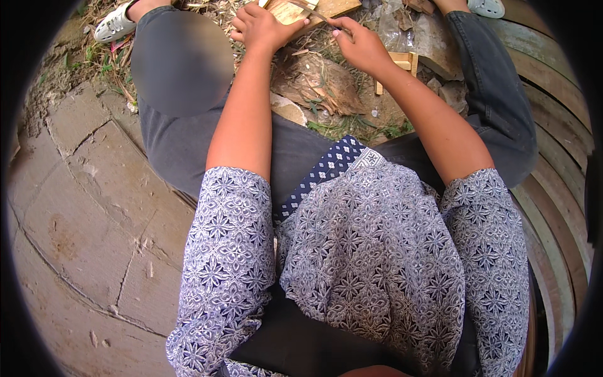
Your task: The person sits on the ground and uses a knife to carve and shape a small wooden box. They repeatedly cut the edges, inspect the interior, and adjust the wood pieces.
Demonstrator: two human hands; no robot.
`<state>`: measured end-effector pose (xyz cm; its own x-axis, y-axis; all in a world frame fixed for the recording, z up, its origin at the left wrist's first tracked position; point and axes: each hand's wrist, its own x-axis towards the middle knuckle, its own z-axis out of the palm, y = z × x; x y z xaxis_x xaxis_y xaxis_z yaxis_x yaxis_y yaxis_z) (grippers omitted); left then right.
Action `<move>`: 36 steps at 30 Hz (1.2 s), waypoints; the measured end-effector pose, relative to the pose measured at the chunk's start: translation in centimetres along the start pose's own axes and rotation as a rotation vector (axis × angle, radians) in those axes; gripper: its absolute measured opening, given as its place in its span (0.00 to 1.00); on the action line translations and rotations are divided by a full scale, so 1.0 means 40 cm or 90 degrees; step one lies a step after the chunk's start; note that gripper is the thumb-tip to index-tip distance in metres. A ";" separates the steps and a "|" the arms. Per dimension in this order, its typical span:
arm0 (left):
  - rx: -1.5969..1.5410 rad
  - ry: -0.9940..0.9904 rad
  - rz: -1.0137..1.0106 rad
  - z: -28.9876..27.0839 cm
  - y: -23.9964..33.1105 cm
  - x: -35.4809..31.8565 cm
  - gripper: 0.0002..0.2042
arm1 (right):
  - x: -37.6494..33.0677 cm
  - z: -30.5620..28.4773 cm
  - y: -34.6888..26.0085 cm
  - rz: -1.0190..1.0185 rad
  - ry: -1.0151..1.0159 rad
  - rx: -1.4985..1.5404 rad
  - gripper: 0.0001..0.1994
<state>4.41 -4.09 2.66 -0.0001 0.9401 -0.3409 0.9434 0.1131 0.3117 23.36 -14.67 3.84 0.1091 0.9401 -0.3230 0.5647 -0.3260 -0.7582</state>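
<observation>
Head view crops the wooden piece (306,10) both hands grip.

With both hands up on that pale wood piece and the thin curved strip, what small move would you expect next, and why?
Probably a short pull or press of the thin strip along the wood piece. The left hand already clamps the piece from the side, and the right hand pinches the strip's end with its fingertips, so the work looks braced. Whether the strip is a blade or a splint is too small to tell.
</observation>
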 end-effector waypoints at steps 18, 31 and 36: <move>0.019 -0.006 -0.013 0.003 0.003 0.002 0.67 | 0.044 -0.017 0.025 -0.052 0.011 0.035 0.16; 0.012 -0.008 0.017 -0.033 -0.003 -0.001 0.67 | 0.031 -0.015 -0.115 0.028 0.019 -0.080 0.17; 0.033 0.056 0.064 -0.011 -0.015 0.011 0.65 | 0.050 0.053 0.000 -0.118 0.119 -0.209 0.18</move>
<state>3.70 -3.59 2.71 0.0687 0.9705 -0.2312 0.9562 0.0021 0.2928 21.83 -13.00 2.01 0.1112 0.9916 -0.0663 0.8160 -0.1292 -0.5634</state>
